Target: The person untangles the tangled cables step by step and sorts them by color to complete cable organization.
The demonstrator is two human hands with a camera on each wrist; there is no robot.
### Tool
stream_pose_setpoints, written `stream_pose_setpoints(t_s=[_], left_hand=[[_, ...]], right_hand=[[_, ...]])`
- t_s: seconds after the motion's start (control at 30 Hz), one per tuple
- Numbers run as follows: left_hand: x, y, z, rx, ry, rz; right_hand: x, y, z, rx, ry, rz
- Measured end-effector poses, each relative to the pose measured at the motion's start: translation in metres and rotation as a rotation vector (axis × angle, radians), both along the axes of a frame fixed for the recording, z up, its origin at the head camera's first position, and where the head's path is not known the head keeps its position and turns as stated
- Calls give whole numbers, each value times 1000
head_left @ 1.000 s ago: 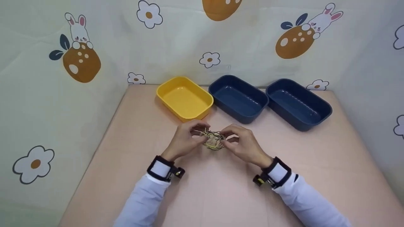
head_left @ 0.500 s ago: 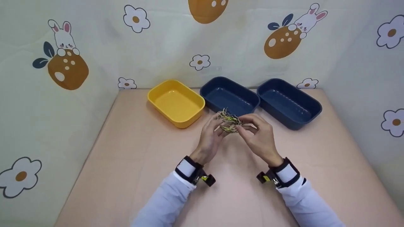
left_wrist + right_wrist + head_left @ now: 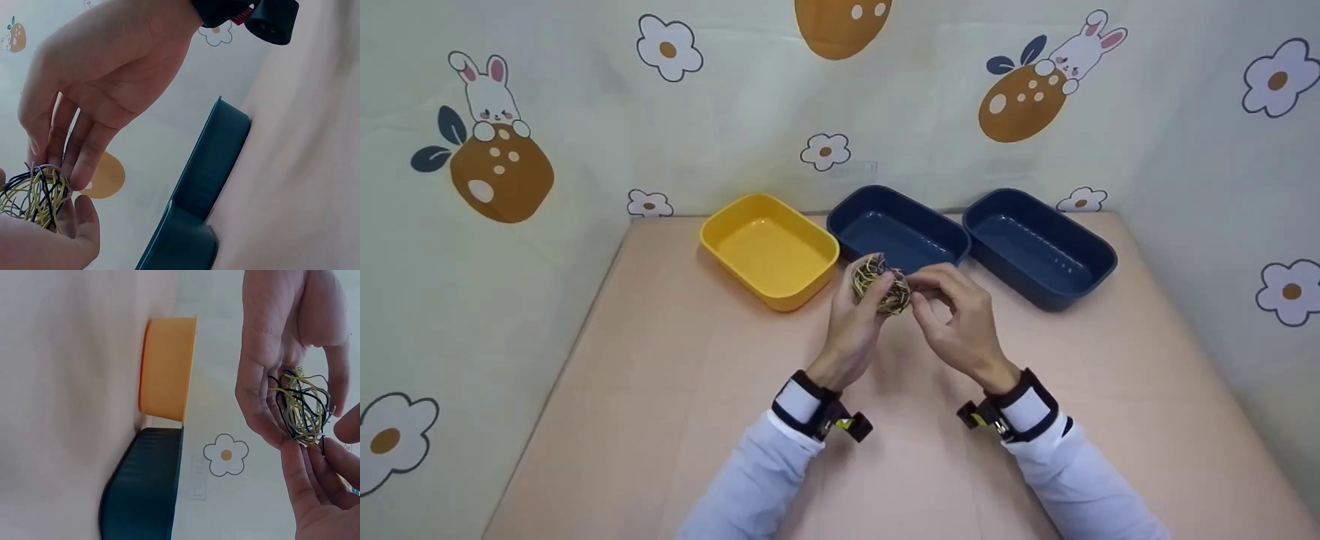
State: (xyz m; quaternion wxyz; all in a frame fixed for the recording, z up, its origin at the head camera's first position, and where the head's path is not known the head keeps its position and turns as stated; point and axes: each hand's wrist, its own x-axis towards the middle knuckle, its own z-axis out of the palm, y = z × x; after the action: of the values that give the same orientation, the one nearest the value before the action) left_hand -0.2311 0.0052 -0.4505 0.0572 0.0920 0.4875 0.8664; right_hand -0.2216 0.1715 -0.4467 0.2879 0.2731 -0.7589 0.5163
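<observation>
A tangled bundle of thin wires (image 3: 894, 296), yellow, black and grey, is held up over the near side of the middle bin. My left hand (image 3: 851, 322) cradles it, its thumb lying across the near face and its fingers behind. From the other side my right hand (image 3: 960, 319) meets the bundle, thumb and fingertips at its right edge. In the left wrist view the right hand (image 3: 112, 73) reaches down to the wires (image 3: 39, 194). The right wrist view shows loops and a few loose ends of the wires (image 3: 304, 408) between both hands.
A yellow bin (image 3: 769, 300) and two dark blue bins (image 3: 900, 199) (image 3: 1012, 281) stand in a row at the back of the pink-covered table (image 3: 660, 420). Behind them rises a patterned cloth wall (image 3: 750, 112).
Both hands have shifted right relative to the bins with the wire bundle, from in front of the yellow bin to the middle one. The left thumb has come across the bundle's near face.
</observation>
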Motion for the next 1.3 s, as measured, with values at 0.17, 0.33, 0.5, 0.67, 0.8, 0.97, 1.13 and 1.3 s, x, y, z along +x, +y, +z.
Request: stream_pose_setpoints(t_s=[0.17, 0.33, 0.5, 0.67, 0.8, 0.97, 1.13, 1.3], left_hand=[[-5, -6, -1, -13, 15, -9], [-9, -11, 0, -43, 57, -15], [-11, -18, 4, -37, 103, -29], [-12, -27, 6, -110, 179, -39], [-15, -34, 7, -212, 249, -25], [-20, -46, 11, -306, 335, -15], [-26, -61, 14, -419, 412, -53], [-29, -76, 18, -517, 443, -96]], right_hand=[[-5, -1, 1, -11, -18, -19], [-3, 0, 6, -149, -215, 55], [-2, 5, 13, -302, -407, 136], [-2, 13, 17, -337, -481, 247], [-4, 21, 21, -204, -435, 221], [-3, 28, 26, 2, -344, 160], [-2, 34, 30, 214, -233, 62], [-4, 42, 31, 253, -168, 23]])
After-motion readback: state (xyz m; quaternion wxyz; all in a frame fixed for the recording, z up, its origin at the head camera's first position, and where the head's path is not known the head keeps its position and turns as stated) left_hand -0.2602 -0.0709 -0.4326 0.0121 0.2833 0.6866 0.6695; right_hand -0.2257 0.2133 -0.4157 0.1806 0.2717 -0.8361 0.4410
